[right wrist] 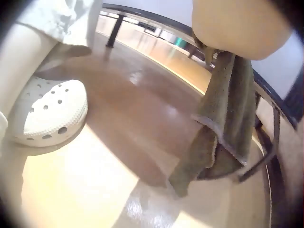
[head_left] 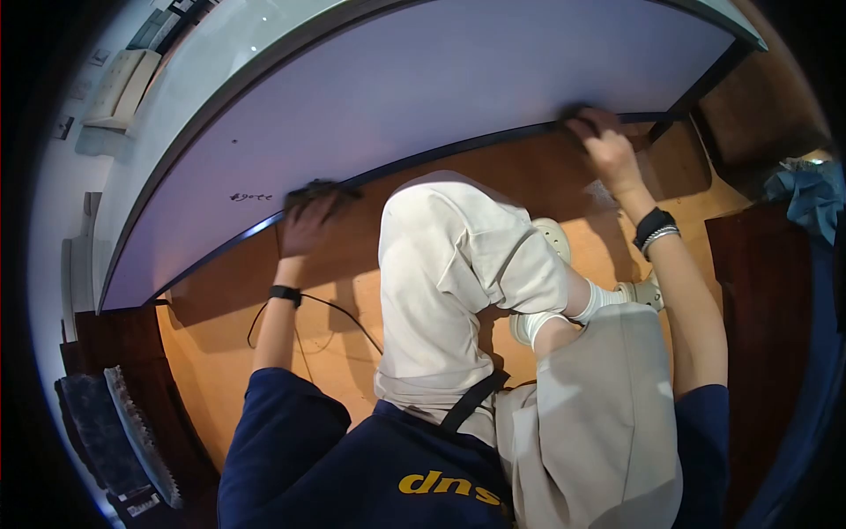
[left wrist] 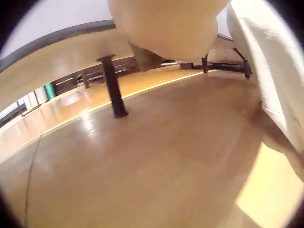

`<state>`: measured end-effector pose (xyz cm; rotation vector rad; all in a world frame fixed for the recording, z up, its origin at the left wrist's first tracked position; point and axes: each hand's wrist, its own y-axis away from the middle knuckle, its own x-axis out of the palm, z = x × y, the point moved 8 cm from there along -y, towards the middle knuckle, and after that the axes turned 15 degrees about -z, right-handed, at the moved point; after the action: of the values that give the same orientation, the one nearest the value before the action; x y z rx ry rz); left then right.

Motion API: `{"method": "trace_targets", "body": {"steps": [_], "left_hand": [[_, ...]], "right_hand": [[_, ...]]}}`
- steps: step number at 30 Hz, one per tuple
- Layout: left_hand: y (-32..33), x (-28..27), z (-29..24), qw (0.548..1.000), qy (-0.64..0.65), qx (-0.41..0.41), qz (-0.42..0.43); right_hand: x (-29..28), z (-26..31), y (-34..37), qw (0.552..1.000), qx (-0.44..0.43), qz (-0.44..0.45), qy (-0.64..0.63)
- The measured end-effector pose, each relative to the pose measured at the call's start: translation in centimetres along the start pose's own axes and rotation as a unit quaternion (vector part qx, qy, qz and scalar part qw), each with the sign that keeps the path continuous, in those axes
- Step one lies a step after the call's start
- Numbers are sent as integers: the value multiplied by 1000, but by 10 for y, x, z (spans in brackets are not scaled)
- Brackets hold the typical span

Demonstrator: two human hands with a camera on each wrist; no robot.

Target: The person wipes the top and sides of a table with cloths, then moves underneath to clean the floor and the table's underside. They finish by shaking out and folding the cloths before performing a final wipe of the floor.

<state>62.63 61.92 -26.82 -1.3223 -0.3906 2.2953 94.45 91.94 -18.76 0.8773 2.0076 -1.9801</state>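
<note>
Against the lower edge of a large white panel (head_left: pixel 397 97), the left hand (head_left: pixel 307 225) holds a dark cloth (head_left: pixel 326 189). The left wrist view shows only the underside of that hand (left wrist: pixel 171 28) and a dark corner of cloth (left wrist: pixel 145 58); its fingertips are hidden. Farther right along the same edge, the right hand (head_left: pixel 610 157) grips another dark cloth (head_left: pixel 575 115). In the right wrist view this cloth (right wrist: pixel 230 99) looks olive-brown and hangs in folds below the hand (right wrist: pixel 242 28), close to the panel's dark rim (right wrist: pixel 152 18).
The person's bent legs in pale trousers (head_left: pixel 441 264) lie between the arms, with pale clogs (right wrist: pixel 52 109) on the wooden floor (head_left: pixel 203 344). A black cable (head_left: pixel 339 309) runs beside the left forearm. Dark legs (left wrist: pixel 113 88) stand beneath the panel. Blue fabric (head_left: pixel 811 198) lies at the right.
</note>
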Motion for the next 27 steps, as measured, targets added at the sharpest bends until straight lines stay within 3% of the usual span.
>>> {"method": "trace_targets", "body": {"steps": [1, 6, 7, 9, 11, 12, 17, 20, 23, 24, 25, 26, 27], "left_hand": [[28, 6, 17, 999, 13, -27, -27], [66, -20, 40, 998, -39, 14, -41], [65, -19, 41, 999, -43, -15, -27], [60, -21, 35, 998, -45, -39, -15], [49, -26, 31, 992, -17, -115, -46], [46, -25, 29, 992, -1, -118, -46], [15, -27, 16, 996, 53, -60, -42], [17, -18, 10, 999, -6, 33, -34], [45, 4, 18, 1000, -20, 22, -5], [41, 6, 17, 999, -16, 30, -8], [32, -1, 13, 996, -34, 38, -71], [27, -9, 11, 989, -51, 45, -133], [30, -8, 11, 989, -44, 53, -135]], "right_hand": [[2, 22, -24, 998, -38, -23, -33], [42, 113, -86, 961, -149, -61, -224], [50, 128, -89, 949, -173, -67, -256], [65, 158, -101, 938, -219, 51, -265], [82, 184, -86, 921, -304, 17, -242], [84, 183, -85, 923, -293, 6, -248], [81, 152, -54, 913, -339, 7, -225], [74, 111, -15, 910, -354, 92, -193], [60, 45, 38, 891, -422, 149, -72], [56, 16, 51, 917, -344, 182, -90], [51, -13, 65, 935, -263, 214, -108], [42, -37, 81, 935, -287, 200, -52], [29, -53, 92, 932, -310, 186, 4]]}}
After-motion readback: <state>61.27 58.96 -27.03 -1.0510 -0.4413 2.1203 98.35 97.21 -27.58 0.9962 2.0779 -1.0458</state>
